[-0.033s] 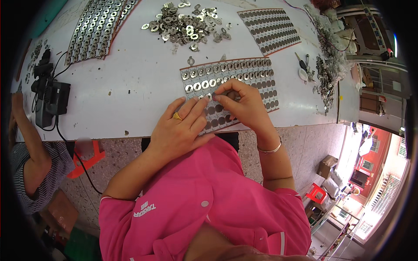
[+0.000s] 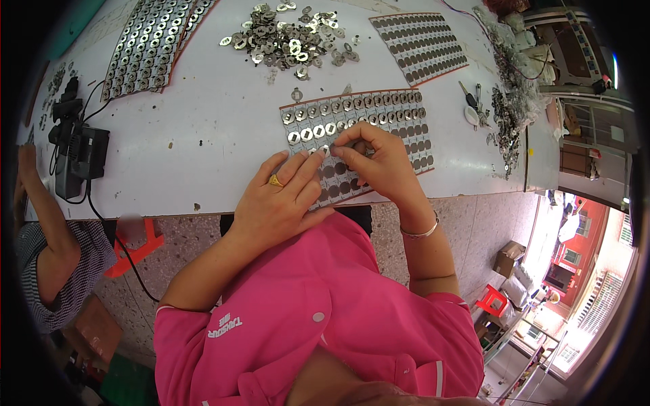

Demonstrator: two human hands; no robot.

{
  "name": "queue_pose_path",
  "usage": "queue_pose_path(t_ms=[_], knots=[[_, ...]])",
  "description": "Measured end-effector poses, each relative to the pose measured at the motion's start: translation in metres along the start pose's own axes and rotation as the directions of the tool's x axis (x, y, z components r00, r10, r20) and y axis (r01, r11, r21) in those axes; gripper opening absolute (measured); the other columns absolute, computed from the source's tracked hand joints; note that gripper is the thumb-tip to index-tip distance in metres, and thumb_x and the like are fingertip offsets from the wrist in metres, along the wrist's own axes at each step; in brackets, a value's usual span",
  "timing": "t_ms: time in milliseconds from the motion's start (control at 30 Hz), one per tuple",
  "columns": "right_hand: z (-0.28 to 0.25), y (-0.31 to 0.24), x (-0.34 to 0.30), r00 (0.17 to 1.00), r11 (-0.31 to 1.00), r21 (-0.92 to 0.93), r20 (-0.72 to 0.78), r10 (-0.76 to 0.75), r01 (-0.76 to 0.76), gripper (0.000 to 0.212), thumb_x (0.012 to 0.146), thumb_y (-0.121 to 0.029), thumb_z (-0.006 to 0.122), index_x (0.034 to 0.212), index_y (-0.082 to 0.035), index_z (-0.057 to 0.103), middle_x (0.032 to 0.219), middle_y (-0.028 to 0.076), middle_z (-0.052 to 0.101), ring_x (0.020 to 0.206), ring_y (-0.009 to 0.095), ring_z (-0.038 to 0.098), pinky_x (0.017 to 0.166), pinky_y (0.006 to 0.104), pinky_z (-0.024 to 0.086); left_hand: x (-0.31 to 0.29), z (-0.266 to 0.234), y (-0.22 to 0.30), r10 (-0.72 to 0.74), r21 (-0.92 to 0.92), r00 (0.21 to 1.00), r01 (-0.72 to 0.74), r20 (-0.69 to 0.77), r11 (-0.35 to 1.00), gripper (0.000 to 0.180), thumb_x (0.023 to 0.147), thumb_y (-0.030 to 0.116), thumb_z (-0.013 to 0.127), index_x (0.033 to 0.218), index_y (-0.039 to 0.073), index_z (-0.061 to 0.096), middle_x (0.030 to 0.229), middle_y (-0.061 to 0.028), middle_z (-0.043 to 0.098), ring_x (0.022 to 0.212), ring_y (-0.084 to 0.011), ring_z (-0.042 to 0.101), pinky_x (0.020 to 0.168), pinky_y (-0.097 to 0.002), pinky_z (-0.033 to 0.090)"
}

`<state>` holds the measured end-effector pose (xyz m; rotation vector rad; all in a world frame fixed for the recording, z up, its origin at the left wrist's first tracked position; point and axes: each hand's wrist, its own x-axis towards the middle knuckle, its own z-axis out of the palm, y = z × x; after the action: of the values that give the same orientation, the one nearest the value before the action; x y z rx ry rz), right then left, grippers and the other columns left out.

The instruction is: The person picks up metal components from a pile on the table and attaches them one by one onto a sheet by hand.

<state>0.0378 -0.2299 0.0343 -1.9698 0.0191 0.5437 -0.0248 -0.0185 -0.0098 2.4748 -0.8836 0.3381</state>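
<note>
A panel of grey circuit boards [image 2: 411, 161] lies by the table's near edge, in rows of round places. Shiny metal plates [image 2: 332, 128] with holes sit on its far rows; nearer rows show bare dark discs. My left hand [image 2: 283, 196], a gold ring on one finger, rests over the panel's left part with fingers stretched out. Its fingertips touch a small shiny metal plate [image 2: 326, 149]. From the right, my right hand [image 2: 379, 162] meets it, thumb and forefinger pinched together beside that plate. Whatever is in the pinch is hidden.
Beyond the panel lies a pile of loose metal plates [image 2: 291, 40]. Another panel [image 2: 420, 47] is at far right, filled panels [image 2: 145, 51] at far left. A black power adapter [image 2: 91, 152] with cables stands left. Tools [image 2: 472, 108] lie right. Someone's arm [image 2: 47, 216] shows at left.
</note>
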Motion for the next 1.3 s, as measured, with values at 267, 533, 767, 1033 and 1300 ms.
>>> queue_pose_path(t_ms=[267,533,767,1033,1300], knots=[[0.003,0.003,-0.002,0.988,0.987,-0.075,-0.057,-0.144,0.139,0.014,0.089,-0.005,0.076,0.100,-0.002,0.068,0.073,0.000,0.061,0.058,0.003,0.054,0.046,0.0203,0.043,-0.002,0.001,0.003,0.007,0.027,1.000,-0.007,-0.001,1.000,0.045,0.082,0.046,0.078,0.092,0.005,0.064,0.143,-0.0102,0.058,0.130,-0.0254,0.052,0.111,-0.0454,0.043],[0.002,0.007,0.001,0.943,0.891,-0.335,-0.019,-0.332,0.306,0.017,0.087,-0.007,0.078,0.099,-0.001,0.067,0.083,0.006,0.064,0.061,0.011,0.059,0.055,0.0268,0.046,0.001,0.000,0.003,-0.018,0.024,1.000,0.017,0.025,1.000,0.047,0.084,0.048,0.076,0.099,0.004,0.067,0.144,-0.0101,0.057,0.130,-0.0248,0.052,0.111,-0.0449,0.042],[0.005,-0.024,0.030,0.757,0.584,-0.657,-0.033,-0.653,0.476,0.013,0.089,-0.008,0.070,0.102,-0.004,0.068,0.094,0.010,0.068,0.079,0.025,0.064,0.067,0.0359,0.052,0.003,0.001,0.001,0.009,0.001,1.000,-0.009,-0.014,1.000,0.041,0.084,0.043,0.074,0.095,0.006,0.061,0.138,-0.0147,0.060,0.125,-0.0265,0.057,0.108,-0.0455,0.042],[0.050,-0.025,0.083,0.660,0.179,-0.830,0.269,-0.701,0.528,0.026,0.083,-0.008,0.063,0.108,-0.004,0.066,0.093,0.008,0.064,0.093,0.029,0.062,0.074,0.0391,0.056,0.003,-0.001,0.003,0.025,0.001,0.999,-0.025,-0.035,1.000,0.045,0.085,0.046,0.075,0.095,0.005,0.059,0.136,-0.0151,0.062,0.122,-0.0261,0.058,0.106,-0.0458,0.043],[-0.006,-0.029,0.065,0.721,0.623,-0.408,0.143,-0.678,0.667,0.016,0.086,-0.002,0.073,0.102,-0.003,0.074,0.091,0.005,0.070,0.081,0.021,0.068,0.073,0.0296,0.055,0.000,-0.003,0.004,-0.039,-0.010,0.999,0.039,-0.010,0.999,0.056,0.082,0.048,0.077,0.115,0.004,0.065,0.138,-0.0090,0.059,0.122,-0.0242,0.055,0.107,-0.0481,0.040]])
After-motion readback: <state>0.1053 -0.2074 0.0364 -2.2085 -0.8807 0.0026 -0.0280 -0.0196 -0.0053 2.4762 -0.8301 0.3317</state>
